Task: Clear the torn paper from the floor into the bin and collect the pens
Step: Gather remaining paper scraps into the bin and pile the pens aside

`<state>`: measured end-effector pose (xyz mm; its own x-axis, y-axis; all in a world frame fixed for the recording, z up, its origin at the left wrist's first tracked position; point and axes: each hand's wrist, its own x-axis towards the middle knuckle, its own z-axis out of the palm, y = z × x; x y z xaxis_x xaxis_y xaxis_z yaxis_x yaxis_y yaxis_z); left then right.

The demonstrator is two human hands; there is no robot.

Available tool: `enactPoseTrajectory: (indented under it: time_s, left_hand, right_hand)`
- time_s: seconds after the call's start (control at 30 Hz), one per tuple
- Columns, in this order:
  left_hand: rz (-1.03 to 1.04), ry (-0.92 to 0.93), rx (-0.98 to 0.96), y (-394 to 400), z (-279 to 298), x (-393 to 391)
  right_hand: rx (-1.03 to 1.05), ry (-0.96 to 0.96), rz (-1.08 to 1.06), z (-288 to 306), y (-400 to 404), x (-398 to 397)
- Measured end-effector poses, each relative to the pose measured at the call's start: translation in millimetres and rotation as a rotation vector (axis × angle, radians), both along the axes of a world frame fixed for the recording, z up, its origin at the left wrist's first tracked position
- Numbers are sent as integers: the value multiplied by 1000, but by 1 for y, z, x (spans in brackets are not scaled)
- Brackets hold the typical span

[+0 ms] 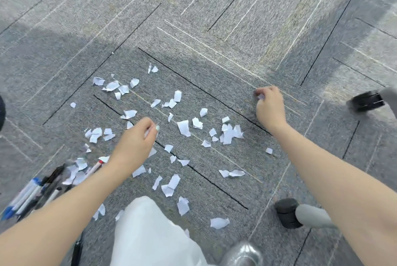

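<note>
No bin shows anywhere in the head view, and the only loose gathering is the heap of pens (pixel 32 195) at the lower left, lying on the grey carpet (pixel 193 18); they overlap and blur so much that an exact count is not possible, though at least four or five pale barrels with blue caps and some dark ones can be made out, plus one white pen with a red tip (pixel 95 167) beside the left forearm. Torn white paper scraps (pixel 183 128) are strewn over the carpet between and below both hands, several dozen in all, too many and too overlapped to count exactly. The left hand (pixel 137 139) hovers over the middle of the scatter with fingers curled together, and a bit of white paper seems pinched in them, though blur makes that uncertain. The right hand (pixel 269 106) is farther up and to the right, fingertips pinched shut on a small white scrap (pixel 260 96) at the carpet. Two black chair castors (pixel 286 213) on grey legs sit at the right, one blurred. White fabric (pixel 150 235) and a silver shoe (pixel 242 254) are cut off by the bottom edge.
</note>
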<state>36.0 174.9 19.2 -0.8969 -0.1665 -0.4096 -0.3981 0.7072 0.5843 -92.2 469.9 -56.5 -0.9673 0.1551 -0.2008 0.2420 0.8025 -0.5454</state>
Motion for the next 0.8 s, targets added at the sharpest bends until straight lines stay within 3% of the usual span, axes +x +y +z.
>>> enactPoseTrajectory:
  time_s: [0.17, 0.27, 0.37, 0.43, 0.5, 0.6, 0.67, 0.73, 0.8]
  left_hand:
    - [72, 33, -6, 1, 1, -5]
    - [68, 52, -11, -5, 2, -1]
    - [70, 22, -24, -9, -7, -1]
    - [104, 5, -41, -10, -14, -1]
    - [131, 9, -52, -7, -16, 1]
    - [85, 8, -30, 2, -11, 6]
    - [42, 1, -9, 5, -7, 10]
    - [49, 11, 7, 2, -6, 12]
    - [103, 16, 20, -5, -9, 13]
  right_hand:
    - [-158, 22, 295, 1, -35, 102]
    - [-139, 159, -84, 6, -12, 116]
    - [-63, 97, -439, -1, 1, 122]
    - [-123, 19, -404, -4, -23, 134]
    - [-244, -14, -196, 0, -64, 148]
    - [-287, 86, 71, 8, -98, 151]
    - [-247, 148, -23, 4, -90, 133]
    - [-173, 67, -238, -2, -75, 114]
    - [-46, -32, -265, -3, -78, 111]
